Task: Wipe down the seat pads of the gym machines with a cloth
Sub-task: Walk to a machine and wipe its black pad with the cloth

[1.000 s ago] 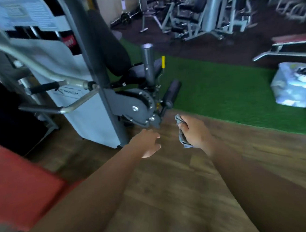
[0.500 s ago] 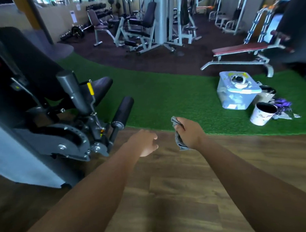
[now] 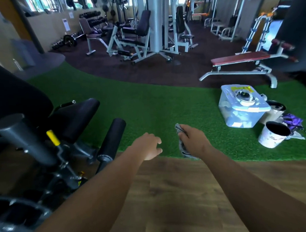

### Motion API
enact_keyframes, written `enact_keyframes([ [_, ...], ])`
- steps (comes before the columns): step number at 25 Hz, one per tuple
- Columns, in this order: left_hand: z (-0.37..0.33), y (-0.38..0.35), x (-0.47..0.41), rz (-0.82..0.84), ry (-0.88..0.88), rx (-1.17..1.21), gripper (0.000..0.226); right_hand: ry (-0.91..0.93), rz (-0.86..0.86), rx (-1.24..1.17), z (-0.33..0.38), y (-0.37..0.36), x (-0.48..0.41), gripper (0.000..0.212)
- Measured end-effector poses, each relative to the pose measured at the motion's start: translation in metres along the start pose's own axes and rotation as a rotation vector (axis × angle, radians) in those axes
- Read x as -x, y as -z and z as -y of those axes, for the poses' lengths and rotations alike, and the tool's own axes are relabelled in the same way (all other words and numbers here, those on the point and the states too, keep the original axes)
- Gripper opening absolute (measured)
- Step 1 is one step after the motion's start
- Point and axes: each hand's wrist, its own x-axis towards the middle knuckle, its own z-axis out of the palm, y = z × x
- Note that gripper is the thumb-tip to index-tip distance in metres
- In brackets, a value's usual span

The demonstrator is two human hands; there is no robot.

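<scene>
Machine (image 3: 23, 135) leftward; cloth (image 3: 182, 147) in right fingers (image 3: 185, 134)

You stand on wood flooring (image 3: 179, 194); green turf (image 3: 157, 106) lies at 12 o'clock, dark rubber floor (image 3: 181, 69) beyond; windows (image 3: 40, 5) glow along the far wall; a clear storage box (image 3: 240, 111) sits at 2 o'clock.

Both bare arms reach forward from the near edge, side by side. The left hand (image 3: 149, 146) hangs in the air with loosely curled fingers and holds nothing. The right hand (image 3: 195, 139), just beside it, grips a grey cloth (image 3: 182, 147) in curled fingers.
</scene>
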Motion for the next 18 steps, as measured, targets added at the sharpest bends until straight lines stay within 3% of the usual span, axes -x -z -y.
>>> enact_keyframes([
  [7, 0.051, 0.045, -0.164, -0.011, 0.075, 0.027, 0.051, 0.111, 0.069, 0.034, -0.036, 0.006, -0.2, 0.013],
  [12, 0.092, 0.084, -0.266, -0.037, 0.24, 0.095, 0.05, 0.225, 0.232, 0.095, -0.048, 0.012, -0.351, 0.03],
  [18, 0.162, 0.122, -0.358, -0.05, 0.405, 0.146, 0.05, 0.305, 0.351, 0.094, -0.023, -0.018, -0.516, 0.031],
])
